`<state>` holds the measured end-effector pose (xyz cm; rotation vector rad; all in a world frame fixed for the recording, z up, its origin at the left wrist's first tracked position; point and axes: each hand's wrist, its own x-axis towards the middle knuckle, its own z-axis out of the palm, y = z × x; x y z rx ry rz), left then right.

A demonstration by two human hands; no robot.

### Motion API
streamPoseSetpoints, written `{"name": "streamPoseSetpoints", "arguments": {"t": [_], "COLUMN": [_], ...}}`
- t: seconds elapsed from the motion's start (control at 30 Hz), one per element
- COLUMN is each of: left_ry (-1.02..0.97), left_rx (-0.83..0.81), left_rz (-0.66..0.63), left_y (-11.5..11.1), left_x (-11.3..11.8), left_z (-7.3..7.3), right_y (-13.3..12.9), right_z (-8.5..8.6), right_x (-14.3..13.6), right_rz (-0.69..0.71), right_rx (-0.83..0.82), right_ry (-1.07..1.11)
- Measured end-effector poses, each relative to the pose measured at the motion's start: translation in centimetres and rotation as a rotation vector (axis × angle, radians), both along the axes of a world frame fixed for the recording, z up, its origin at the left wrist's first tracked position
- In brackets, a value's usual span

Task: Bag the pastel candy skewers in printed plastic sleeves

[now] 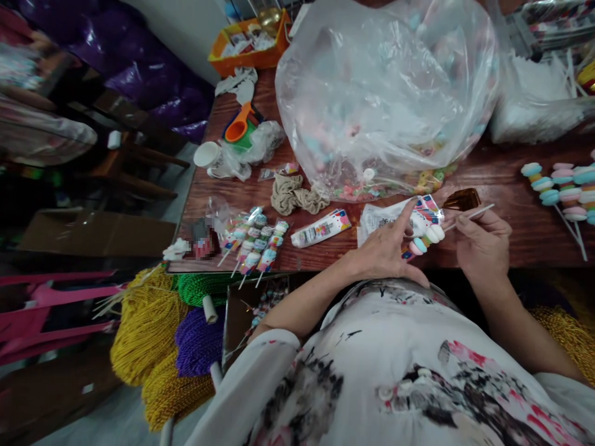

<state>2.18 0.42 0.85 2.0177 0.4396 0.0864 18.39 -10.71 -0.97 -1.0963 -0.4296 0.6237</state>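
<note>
My right hand [486, 241] pinches the white stick of a candy skewer [434, 234] between thumb and fingers. Round pastel pieces in white, blue and pink are threaded on it, pointing toward my left hand. My left hand [388, 248] lies over a stack of printed clear wrappers [379, 218], thumb and forefinger spread apart around the skewer's far end. A bit of printed wrapper shows by that end; whether the tip is inside it, I cannot tell. Just beyond my right fingers lies a brown translucent object [462, 199].
A big clear bag of candies [385, 93] fills the table's back. Wrapped skewers [258, 244] lie at the left edge, unwrapped ones [564, 189] at the right. Between are a wrapper pack [321, 228] and beige cloth [295, 195]. Coloured cord bundles [146, 325] stand below left.
</note>
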Motion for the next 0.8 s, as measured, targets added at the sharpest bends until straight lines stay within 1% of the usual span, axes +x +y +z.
{"name": "streamPoseSetpoints", "arguments": {"t": [0.1,0.2,0.27,0.37,0.4,0.43,0.47,0.5,0.57,0.63,0.67,0.73,0.8], "left_ry": [0.123,0.200,0.207,0.178,0.163,0.146,0.131,0.121,0.117,0.116,0.113,0.110,0.127], "left_rx": [-0.020,-0.079,-0.130,-0.279,-0.313,-0.312,-0.261,-0.161,0.124,0.387,0.477,0.589,0.650], "left_rz": [-0.063,-0.096,-0.100,-0.108,-0.088,-0.052,-0.004,0.050,0.135,0.168,0.167,0.144,0.125], "left_y": [1.0,1.9,2.1,1.7,1.4,1.1,0.8,0.6,0.3,0.3,0.3,0.5,0.5], "left_x": [-1.1,-2.0,-2.4,-2.3,-2.2,-2.1,-1.9,-1.7,-1.4,-1.0,-0.8,-0.4,-0.1], "left_z": [1.3,1.6,1.2,0.0,-0.4,-0.8,-1.0,-1.2,-1.2,-1.2,-1.2,-1.4,-1.6], "right_y": [-0.1,-0.4,-0.5,-0.4,-0.4,-0.4,-0.3,-0.3,-0.4,-0.5,-0.6,-0.6,-0.5], "right_z": [-0.2,-0.6,-0.8,-0.4,-0.2,0.1,0.4,0.7,1.3,1.6,1.8,1.9,2.0], "right_x": [0.4,0.1,-0.1,-0.4,-0.4,-0.4,-0.4,-0.5,-0.6,-0.8,-1.0,-1.3,-1.5], "right_rz": [-0.009,-0.031,-0.034,-0.055,-0.069,-0.082,-0.090,-0.097,-0.103,-0.118,-0.135,-0.185,-0.222], "right_rx": [0.016,0.063,0.102,0.173,0.199,0.220,0.234,0.239,0.225,0.197,0.187,0.178,0.175], "right_ry": [0.052,0.106,0.099,0.008,-0.032,-0.076,-0.127,-0.180,-0.269,-0.297,-0.285,-0.245,-0.197]}}
